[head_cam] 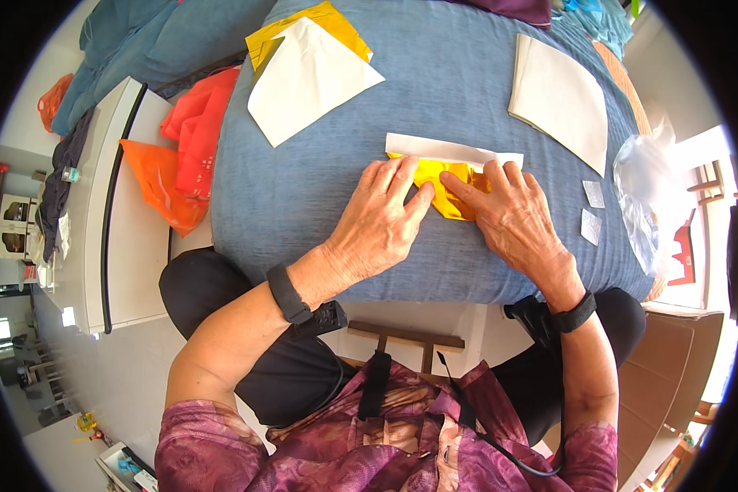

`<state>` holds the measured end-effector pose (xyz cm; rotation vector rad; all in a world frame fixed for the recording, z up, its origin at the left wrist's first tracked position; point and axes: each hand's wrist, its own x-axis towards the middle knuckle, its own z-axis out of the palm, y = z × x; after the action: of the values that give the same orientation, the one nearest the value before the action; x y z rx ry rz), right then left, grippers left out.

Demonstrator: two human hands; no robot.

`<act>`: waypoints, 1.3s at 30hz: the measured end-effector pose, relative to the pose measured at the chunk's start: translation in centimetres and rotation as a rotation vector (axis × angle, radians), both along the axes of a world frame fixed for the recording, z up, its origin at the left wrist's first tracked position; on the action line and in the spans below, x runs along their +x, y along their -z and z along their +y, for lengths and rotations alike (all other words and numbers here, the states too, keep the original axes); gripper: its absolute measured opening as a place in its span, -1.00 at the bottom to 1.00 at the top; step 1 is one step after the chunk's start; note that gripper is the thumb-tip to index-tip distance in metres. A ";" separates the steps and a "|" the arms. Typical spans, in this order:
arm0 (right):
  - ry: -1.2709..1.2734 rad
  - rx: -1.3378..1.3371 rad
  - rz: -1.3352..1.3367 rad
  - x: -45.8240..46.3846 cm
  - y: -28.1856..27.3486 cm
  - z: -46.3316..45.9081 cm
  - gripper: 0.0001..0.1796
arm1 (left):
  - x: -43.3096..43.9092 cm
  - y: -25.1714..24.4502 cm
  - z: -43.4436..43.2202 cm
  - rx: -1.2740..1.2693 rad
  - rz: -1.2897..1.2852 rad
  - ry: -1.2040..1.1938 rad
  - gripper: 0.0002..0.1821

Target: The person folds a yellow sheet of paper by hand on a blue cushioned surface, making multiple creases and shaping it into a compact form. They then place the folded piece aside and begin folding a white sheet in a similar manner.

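Note:
A sheet of gold foil paper [454, 208] lies partly folded on the blue cloth cover [307, 209] before me. Along its far side runs a white folded strip [433, 146]. My left hand [375, 224] presses its fingertips on the left part of the sheet, with the thumb at the near edge. On the right part rest the fingers of my right hand [519, 224], its index finger pointing inward across the gold side. Creases show in the foil between the two hands. What lies under the fingers is hidden.
White-backed gold sheets [313, 80] lie at the far left, a stack of whitish paper [559, 98] at the far right. Two small silvery squares [591, 226] and a clear plastic bag [642, 197] are at right. Orange [166, 184] and red bags [200, 129] hang beside the left edge.

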<state>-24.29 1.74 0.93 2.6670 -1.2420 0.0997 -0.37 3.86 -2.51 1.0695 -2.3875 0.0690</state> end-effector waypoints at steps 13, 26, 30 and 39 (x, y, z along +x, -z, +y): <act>-0.013 0.028 -0.046 -0.2 0.1 0.1 -0.44 | 0.1 0.9 0.2 0.056 0.002 -0.055 -0.57; -0.017 0.018 -0.085 -0.3 0.0 -0.4 -0.53 | 0.2 -0.4 -1.2 0.069 0.009 -0.022 -0.65; -0.029 0.031 -0.087 -0.3 -0.1 -0.5 -0.55 | 0.2 -0.5 -2.1 0.073 -0.006 -0.048 -0.72; -0.022 0.023 -0.246 -1.0 0.0 -1.1 -0.63 | -0.2 -0.7 -3.7 0.044 0.065 0.016 -0.84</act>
<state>-25.32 0.61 0.98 2.7535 -1.2879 0.4316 -0.58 0.21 -1.82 1.0565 -2.3482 -0.0233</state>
